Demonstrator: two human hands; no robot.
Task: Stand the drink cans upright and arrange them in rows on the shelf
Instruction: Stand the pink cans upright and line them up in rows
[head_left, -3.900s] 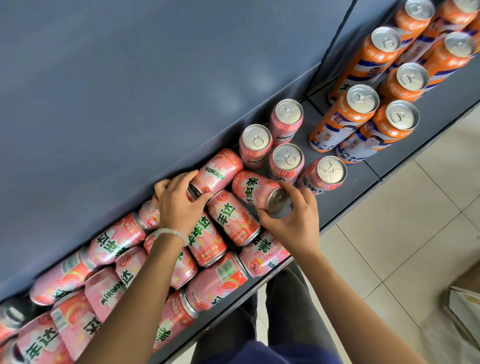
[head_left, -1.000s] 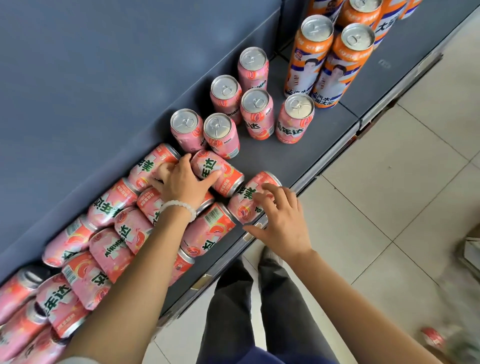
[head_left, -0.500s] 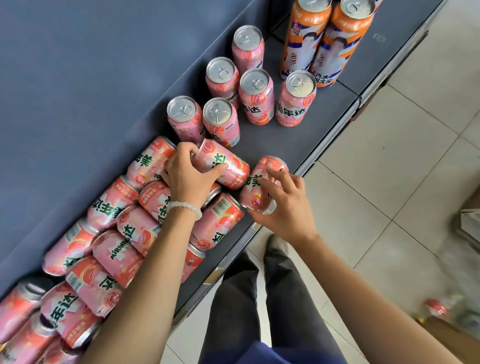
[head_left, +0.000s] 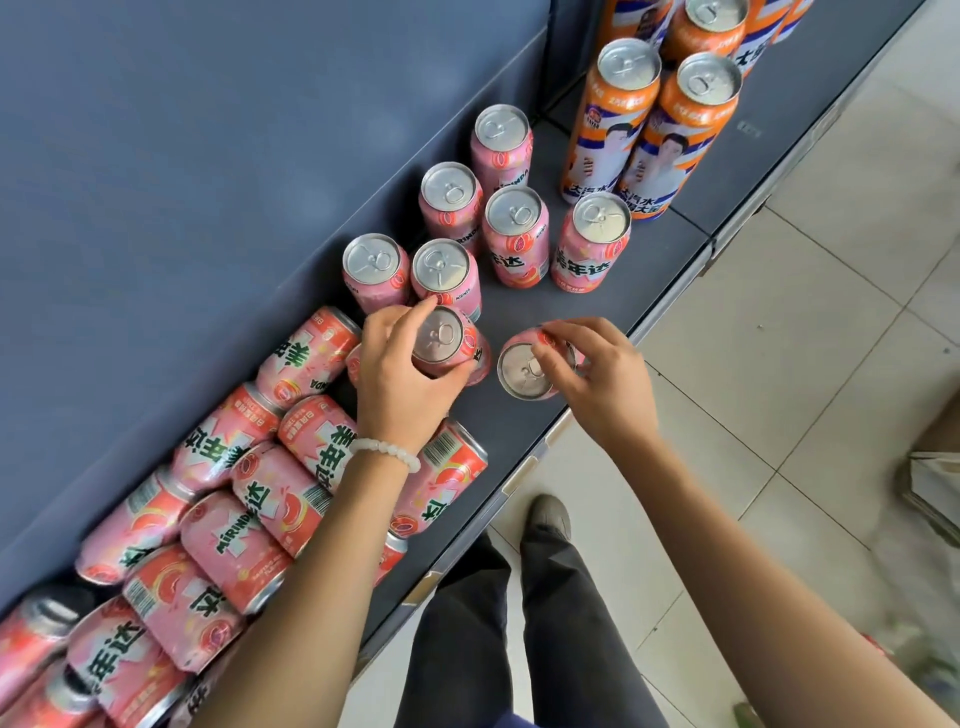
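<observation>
Tall orange-and-white drink cans (head_left: 711, 21) cropped at 12 o'clock; lying pink aluminium cans (head_left: 36, 680) cropped at 8 o'clock; blurred clutter (head_left: 930, 670) at 4 o'clock.

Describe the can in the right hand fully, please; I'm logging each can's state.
The pink can is a short metal drink can with a silver top and pull tab facing the camera. It looks unopened. The right hand holds it in a fingertip grip near the shelf's front edge, about upright. It stands apart from the can in the left hand.
</observation>
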